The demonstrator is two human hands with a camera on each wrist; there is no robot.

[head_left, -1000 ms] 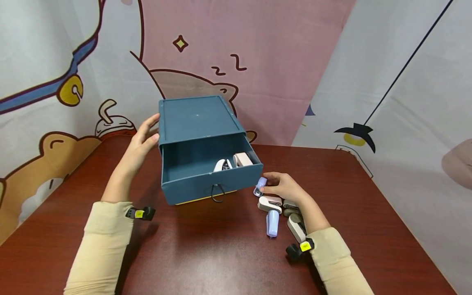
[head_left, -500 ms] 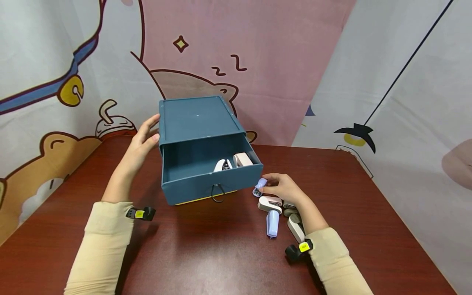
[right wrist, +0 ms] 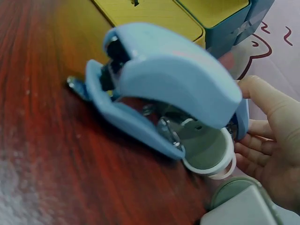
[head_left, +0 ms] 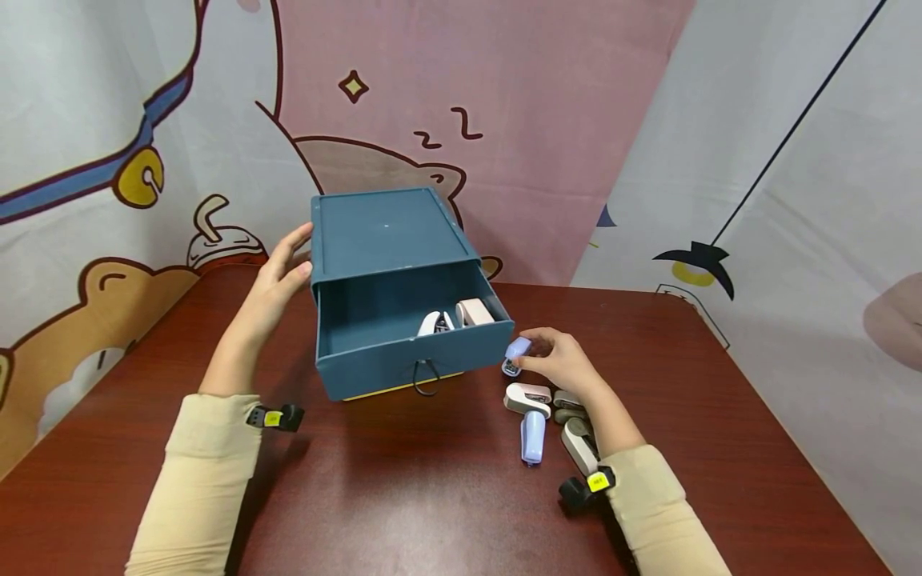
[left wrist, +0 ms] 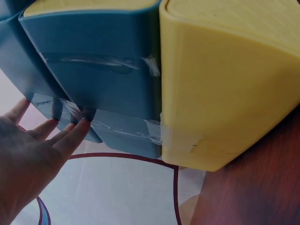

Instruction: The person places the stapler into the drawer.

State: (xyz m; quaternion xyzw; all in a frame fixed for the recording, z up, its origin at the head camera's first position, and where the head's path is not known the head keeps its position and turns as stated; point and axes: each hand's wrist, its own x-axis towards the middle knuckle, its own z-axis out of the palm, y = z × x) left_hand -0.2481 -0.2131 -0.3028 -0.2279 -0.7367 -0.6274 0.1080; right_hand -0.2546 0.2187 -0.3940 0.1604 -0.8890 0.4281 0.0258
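Observation:
My left hand (head_left: 277, 268) rests its fingers, nearly straight, against the left side of the blue drawer box (head_left: 389, 232). In the left wrist view its fingertips touch the taped blue side. The box's drawer (head_left: 414, 352) is pulled out and holds a white stapler (head_left: 435, 322) and a pale pink stapler (head_left: 473, 312). Right of the drawer my right hand (head_left: 565, 364) pinches a small lilac stapler (head_left: 516, 352) between thumb and fingers; the hand covers part of it. Just below lie a pink-and-white stapler (head_left: 527, 398) and another lilac stapler (head_left: 532, 438), large in the right wrist view.
Grey-green staplers (head_left: 569, 406) and a white-and-grey stapler (head_left: 579, 444) lie under my right forearm, partly hidden. A yellow unit (left wrist: 225, 93) stands below the blue one. The reddish-brown table (head_left: 403, 504) meets a printed curtain (head_left: 547, 144) at the back.
My right hand has shifted slightly up and to the right with the lilac stapler, away from the pink-and-white one. The left hand and box have stayed in place.

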